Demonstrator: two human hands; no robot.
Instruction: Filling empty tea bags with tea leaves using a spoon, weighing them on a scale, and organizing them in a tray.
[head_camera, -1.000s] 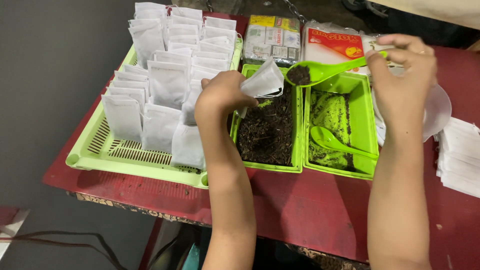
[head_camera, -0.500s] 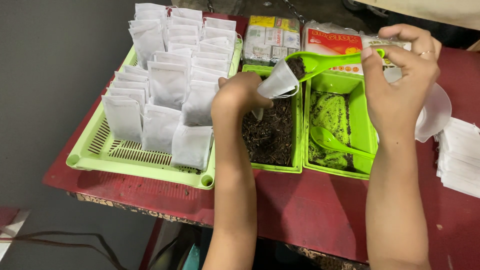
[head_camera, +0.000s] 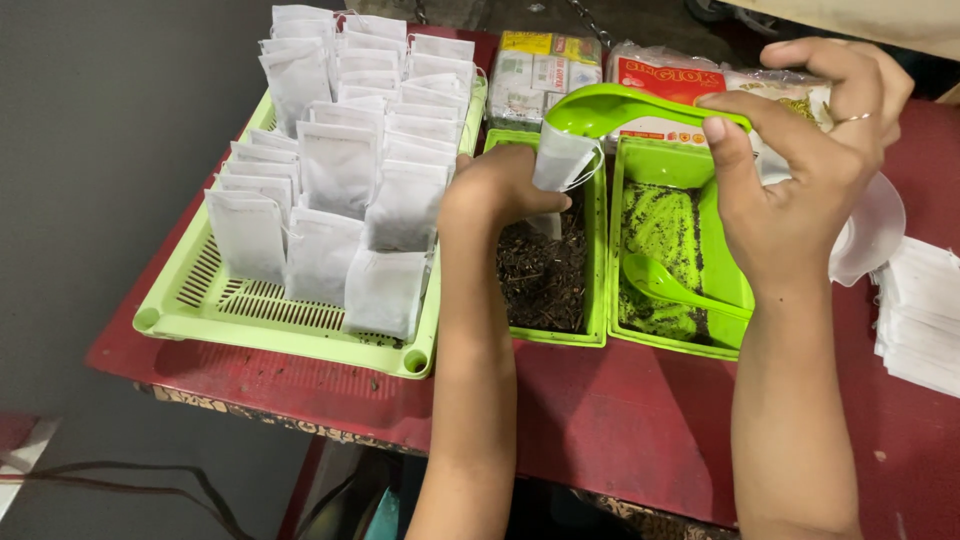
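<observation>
My left hand (head_camera: 500, 190) grips a small white filter bag (head_camera: 562, 160) upright, mouth open, above a green tub of dark dried leaves (head_camera: 545, 275). My right hand (head_camera: 800, 170) pinches the handle of a green plastic spoon (head_camera: 610, 105), whose bowl is tipped face down over the bag's mouth. To the right stands a second green tub (head_camera: 730, 290) with a greenish powder and another green spoon (head_camera: 665, 282) lying in it.
A light green slotted tray (head_camera: 230, 310) at left holds several filled white bags (head_camera: 340, 160) standing in rows. Packets (head_camera: 545, 65) lie at the back of the red table (head_camera: 620, 410). A white dish (head_camera: 870, 230) and a stack of flat white bags (head_camera: 920, 310) sit at right.
The spoon, loaded with dark leaves, moved left to the bag and turned over onto its mouth. My left hand shifted right and raised the bag upright.
</observation>
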